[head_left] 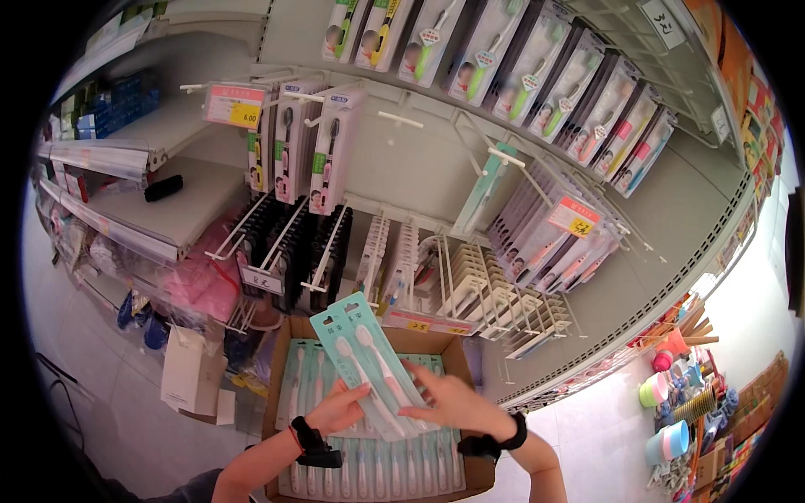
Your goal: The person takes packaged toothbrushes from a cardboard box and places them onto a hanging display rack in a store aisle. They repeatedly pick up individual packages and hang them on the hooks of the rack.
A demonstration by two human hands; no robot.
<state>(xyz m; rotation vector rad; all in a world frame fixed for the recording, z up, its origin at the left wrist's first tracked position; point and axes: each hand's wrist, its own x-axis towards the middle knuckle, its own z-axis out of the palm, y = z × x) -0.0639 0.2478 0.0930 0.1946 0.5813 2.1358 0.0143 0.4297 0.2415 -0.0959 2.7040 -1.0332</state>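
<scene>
My left hand point(339, 409) grips two overlapping toothbrush packs point(368, 371) by their lower left edge. Each has a pale green card with hanging holes and a clear front; one shows a white brush, the other a pinkish handle. At their right edge is my right hand point(456, 402), thumb and fingers spread; whether it touches the packs is unclear. Both wrists wear black bands. Below the hands stands an open cardboard box point(462, 352) with rows of similar packs point(377, 468) inside, partly hidden by my hands and the held packs.
A display panel point(402, 157) rises ahead, with metal hooks bearing packaged toothbrushes point(327, 151). One green pack point(487, 188) hangs alone on a hook. Black combs or brushes point(283, 245) hang lower left. A white carton point(192, 371) stands left of the box; colourful cups point(666, 440) are at right.
</scene>
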